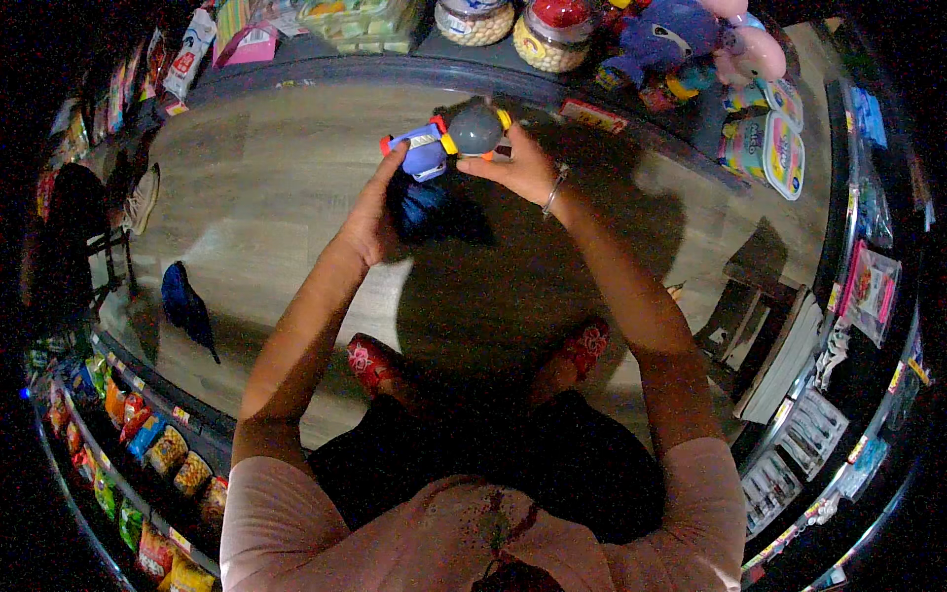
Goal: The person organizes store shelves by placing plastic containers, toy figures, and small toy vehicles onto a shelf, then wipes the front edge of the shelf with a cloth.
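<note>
A plastic toy [423,154] with a blue-purple body, red and yellow parts and a clear round globe [476,131] is held up between both hands, over the floor. My left hand [376,207] grips the blue end, its thumb near a red part. My right hand [521,166] holds the globe end, thumb below and fingers at the yellow cap; a bracelet [555,191] is on that wrist. Part of the toy's underside is hidden. Beneath it on the floor lies a dark blue thing [425,211], partly covered by shadow, which I cannot identify.
Ahead, a shelf edge [473,70] carries jars [551,37], a clear tub [355,26] and a purple toy [655,41]. Snack bags [166,448] fill shelves at the lower left. Hanging packs [873,292] line the right. A wooden step stool [777,355] stands at the right; another person's shoe [143,198] shows at the left.
</note>
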`<state>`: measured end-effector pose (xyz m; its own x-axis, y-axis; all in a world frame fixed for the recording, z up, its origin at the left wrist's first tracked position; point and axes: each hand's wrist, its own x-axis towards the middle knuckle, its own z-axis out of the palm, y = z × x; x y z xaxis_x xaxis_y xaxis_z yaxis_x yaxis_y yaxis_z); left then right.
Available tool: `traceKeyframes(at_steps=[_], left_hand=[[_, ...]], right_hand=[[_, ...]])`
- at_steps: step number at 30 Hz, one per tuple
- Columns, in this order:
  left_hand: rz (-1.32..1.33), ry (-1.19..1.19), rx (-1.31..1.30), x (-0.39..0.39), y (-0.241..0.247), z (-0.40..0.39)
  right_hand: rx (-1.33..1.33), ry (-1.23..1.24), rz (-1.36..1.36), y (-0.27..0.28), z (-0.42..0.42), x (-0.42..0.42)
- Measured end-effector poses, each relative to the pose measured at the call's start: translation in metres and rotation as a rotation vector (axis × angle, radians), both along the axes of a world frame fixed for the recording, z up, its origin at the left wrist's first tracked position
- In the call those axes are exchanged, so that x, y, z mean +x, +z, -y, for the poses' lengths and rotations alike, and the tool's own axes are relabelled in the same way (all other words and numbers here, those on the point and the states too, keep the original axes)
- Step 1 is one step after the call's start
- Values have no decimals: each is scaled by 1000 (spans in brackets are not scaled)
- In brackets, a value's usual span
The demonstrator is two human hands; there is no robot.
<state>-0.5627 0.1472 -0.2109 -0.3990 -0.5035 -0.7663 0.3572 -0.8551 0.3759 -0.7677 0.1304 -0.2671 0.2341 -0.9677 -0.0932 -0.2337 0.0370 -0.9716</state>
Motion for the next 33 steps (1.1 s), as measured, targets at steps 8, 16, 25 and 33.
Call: traceKeyframes(at_steps=[8, 16, 25, 33], left_hand=[[429, -61, -474, 20, -14, 1], [557, -156, -921, 25, -54, 27], [670, 11, -1129, 31, -75, 48], [657, 27, -826, 39, -99, 38]], right_hand=[[195, 221, -199, -32, 13, 9], [33, 193, -369, -51, 34, 20], [-230, -6, -206, -55, 36, 49], [21, -305, -153, -45, 24, 50]])
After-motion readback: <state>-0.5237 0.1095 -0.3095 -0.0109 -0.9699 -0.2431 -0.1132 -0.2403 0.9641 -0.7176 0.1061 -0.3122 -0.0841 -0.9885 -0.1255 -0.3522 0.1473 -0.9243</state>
